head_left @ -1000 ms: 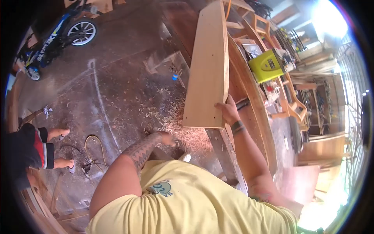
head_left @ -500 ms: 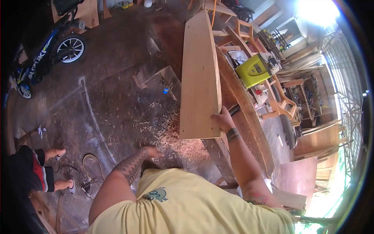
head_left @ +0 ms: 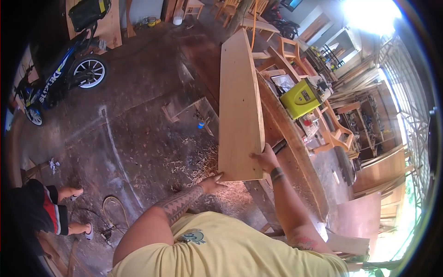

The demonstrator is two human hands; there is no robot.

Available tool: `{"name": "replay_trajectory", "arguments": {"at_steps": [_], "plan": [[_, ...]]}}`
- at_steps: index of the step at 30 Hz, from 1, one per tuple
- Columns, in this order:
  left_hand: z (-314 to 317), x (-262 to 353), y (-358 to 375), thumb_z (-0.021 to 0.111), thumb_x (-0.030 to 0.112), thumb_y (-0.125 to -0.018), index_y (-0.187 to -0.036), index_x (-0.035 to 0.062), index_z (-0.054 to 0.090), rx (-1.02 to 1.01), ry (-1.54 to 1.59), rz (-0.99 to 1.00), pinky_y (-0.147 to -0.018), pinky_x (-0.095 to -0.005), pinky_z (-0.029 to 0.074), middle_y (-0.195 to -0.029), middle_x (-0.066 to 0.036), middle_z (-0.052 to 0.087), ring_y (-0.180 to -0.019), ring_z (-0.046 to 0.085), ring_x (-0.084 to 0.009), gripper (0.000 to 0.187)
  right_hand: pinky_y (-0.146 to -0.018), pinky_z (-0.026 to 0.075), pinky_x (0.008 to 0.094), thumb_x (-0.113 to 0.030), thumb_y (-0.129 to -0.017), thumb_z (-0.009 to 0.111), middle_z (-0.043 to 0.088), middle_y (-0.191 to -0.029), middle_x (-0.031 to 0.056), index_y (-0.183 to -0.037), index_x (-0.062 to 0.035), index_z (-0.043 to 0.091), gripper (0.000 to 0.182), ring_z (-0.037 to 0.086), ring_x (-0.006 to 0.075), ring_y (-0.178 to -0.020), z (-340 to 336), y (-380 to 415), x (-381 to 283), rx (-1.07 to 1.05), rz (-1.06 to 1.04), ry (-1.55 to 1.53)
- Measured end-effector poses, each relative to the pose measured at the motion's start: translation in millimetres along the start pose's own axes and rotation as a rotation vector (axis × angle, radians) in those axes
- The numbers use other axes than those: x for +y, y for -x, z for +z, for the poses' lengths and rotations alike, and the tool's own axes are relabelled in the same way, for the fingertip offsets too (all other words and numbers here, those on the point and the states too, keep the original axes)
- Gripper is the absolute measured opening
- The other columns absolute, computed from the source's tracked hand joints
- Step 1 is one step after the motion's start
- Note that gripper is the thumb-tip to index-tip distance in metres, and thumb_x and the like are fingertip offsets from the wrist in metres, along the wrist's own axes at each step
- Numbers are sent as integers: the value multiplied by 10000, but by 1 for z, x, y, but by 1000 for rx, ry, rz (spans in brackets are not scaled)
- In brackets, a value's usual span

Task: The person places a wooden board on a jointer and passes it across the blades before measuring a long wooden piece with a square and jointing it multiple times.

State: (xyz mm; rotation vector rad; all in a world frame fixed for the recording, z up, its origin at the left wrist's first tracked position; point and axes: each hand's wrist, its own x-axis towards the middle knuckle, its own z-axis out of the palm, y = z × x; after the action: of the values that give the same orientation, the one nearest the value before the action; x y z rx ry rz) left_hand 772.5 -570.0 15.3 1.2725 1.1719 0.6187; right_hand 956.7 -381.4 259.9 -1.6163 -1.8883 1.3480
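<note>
A long, pale wooden board (head_left: 241, 106) stretches away from me, its near end just in front of my yellow shirt. My right hand (head_left: 265, 159) is closed around the board's right edge near that end, thumb on the top face. At the near left corner, my left hand (head_left: 213, 183) grips the board, with the thumb against the corner and the fingers low along the end. Part of each hand's fingers is hidden. Right beside my right hand, a dark tool-like object (head_left: 278, 146) shows only in part.
Along the right runs a thick wooden slab (head_left: 295, 152), with a lime-green machine (head_left: 301, 99) beyond it. Wood shavings (head_left: 198, 166) litter the floor. A person's legs (head_left: 76, 228) are at lower left, near a cable (head_left: 115, 203). A motorcycle (head_left: 60, 76) stands at far left.
My left hand has moved up and right from beside the board to its near left corner. The board sits slightly lower in view, and my right hand still holds it.
</note>
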Motion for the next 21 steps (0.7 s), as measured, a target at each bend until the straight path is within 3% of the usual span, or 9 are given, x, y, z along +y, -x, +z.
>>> {"name": "replay_trajectory", "arguments": {"at_steps": [4, 6, 10, 11, 14, 15, 18, 19, 21], "plan": [[-20, 55, 26, 746, 716, -956, -1777, -17, 118, -125, -188, -66, -1324, -379, 340, -1774, -310, 345, -1629, 411, -389, 1267, -1018, 615, 418, 18, -852, 869, 728, -1331, 172, -1425, 34, 538, 663, 734, 268, -1209, -5, 18, -16, -33, 57, -35], [-8, 36, 10, 734, 727, -957, -1783, 7, 139, -181, -332, -94, -1323, -382, 343, -1768, -313, 355, -1623, 418, -401, 1247, -1045, 597, 423, -39, -847, 888, 735, -1332, 191, -1433, 39, 539, 687, 736, 290, -1214, -7, 21, 8, -29, -7, -25], [-2, 61, 20, 725, 730, -958, -1782, 106, 275, -476, -408, -124, -1277, -420, 415, -1656, -278, 548, -1517, 561, -400, 1127, -1079, 577, 426, -84, -836, 893, 732, -1381, 202, -1455, 25, 540, 721, 734, 310, -1241, -13, 70, 53, 2, 36, 79], [10, 42, 18, 727, 680, -984, -1749, 127, 381, -456, -436, -10, -1247, -419, 444, -1581, -248, 635, -1457, 619, -379, 1006, -1063, 583, 433, -104, -834, 892, 742, -1359, 210, -1463, 14, 541, 729, 743, 322, -1228, -10, 90, 66, 16, -2, 93], [27, 17, 15, 720, 618, -1017, -1707, 100, 454, -541, -250, 1, -1252, -395, 441, -1594, -239, 628, -1469, 609, -382, 903, -1008, 599, 457, -167, -829, 891, 771, -1273, 235, -1475, -15, 547, 747, 769, 364, -1176, -7, 141, 77, 54, -8, 192], [43, -9, 16, 701, 582, -1050, -1446, 89, 692, -363, -136, 75, -996, -420, 586, -1331, -189, 768, -1162, 749, -313, 632, -987, 603, 466, -191, -827, 891, 780, -1230, 244, -1473, -22, 551, 749, 776, 380, -1149, -4, 171, 48, 58, 71, 259], [53, -36, 17, 697, 602, -1054, -1123, 144, 706, -283, 892, -656, -668, -372, 509, -978, -68, 712, -780, 651, -191, 464, -936, 611, 483, -244, -823, 889, 790, -1132, 260, -1467, -37, 557, 753, 787, 414, -1082, 0, 221, 22, 40, 176, 273], [53, -36, 23, 695, 637, -1051, -990, 209, 588, -311, 982, -683, -563, -309, 315, -822, 24, 533, -618, 416, -106, 446, -920, 612, 487, -259, -823, 888, 790, -1104, 263, -1465, -41, 557, 754, 788, 424, -1061, 0, 228, 20, 29, 184, 248], [58, -44, 37, 682, 669, -1050, -1089, 210, 606, -361, 996, -674, -623, -329, 416, -915, 0, 607, -714, 532, -136, 467, -921, 612, 478, -251, -821, 887, 793, -1092, 258, -1451, -39, 561, 740, 790, 416, -1050, 0, 237, 19, 31, 154, 230]]}}
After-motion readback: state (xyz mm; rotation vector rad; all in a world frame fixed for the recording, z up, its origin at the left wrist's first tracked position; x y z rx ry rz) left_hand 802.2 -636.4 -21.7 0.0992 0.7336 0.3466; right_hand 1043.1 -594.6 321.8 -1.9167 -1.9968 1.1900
